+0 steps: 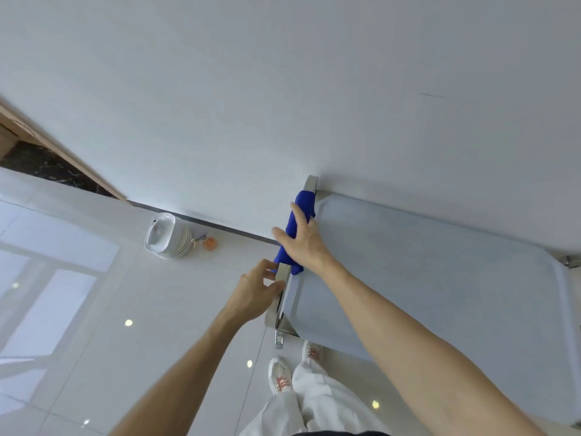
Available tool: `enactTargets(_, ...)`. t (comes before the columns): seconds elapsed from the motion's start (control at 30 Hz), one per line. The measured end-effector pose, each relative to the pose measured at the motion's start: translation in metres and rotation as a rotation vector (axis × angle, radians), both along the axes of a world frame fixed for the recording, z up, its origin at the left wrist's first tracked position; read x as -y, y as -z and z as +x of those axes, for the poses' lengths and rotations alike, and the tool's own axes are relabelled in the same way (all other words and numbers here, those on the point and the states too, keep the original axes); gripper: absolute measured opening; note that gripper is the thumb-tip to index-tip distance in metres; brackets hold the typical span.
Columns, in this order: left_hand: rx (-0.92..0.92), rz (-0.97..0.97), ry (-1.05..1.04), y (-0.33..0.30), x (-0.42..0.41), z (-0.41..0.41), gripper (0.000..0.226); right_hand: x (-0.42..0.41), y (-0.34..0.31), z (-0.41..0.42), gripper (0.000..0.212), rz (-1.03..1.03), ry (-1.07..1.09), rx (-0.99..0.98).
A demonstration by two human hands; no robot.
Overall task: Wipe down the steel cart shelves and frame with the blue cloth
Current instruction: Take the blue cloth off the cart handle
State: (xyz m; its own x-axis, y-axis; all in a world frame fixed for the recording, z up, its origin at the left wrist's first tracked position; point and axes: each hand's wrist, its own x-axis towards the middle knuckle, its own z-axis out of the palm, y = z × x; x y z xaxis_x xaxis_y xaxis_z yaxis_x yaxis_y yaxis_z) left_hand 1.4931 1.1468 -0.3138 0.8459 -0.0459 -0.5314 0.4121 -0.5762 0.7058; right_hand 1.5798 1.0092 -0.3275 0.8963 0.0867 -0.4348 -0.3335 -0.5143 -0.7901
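both hands on cart handle (284, 278) | right hand (303, 243) presses blue cloth (298, 221) | left hand (256, 289) grips

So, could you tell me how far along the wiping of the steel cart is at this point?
Nothing can be confirmed as finished: the top shelf looks clean, but one frame cannot show that it was wiped. In hand: the blue cloth is draped over the cart's handle bar, the right hand presses it there, and the left hand grips the bar nearer the camera. Left: the lower shelves and legs, mostly hidden.
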Motion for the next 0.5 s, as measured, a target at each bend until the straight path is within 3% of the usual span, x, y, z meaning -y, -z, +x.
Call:
enactTargets(0.23,-0.104,-0.020,0.054,0.003,-0.008,0.012,0.025,-0.003,0.014,0.056,0.049,-0.044,0.082,0.044)
enactTargets(0.5,-0.076,-0.019,0.019,0.007,-0.009,0.008,0.028,0.018,0.024,0.161,0.045,-0.036,0.191,-0.161)
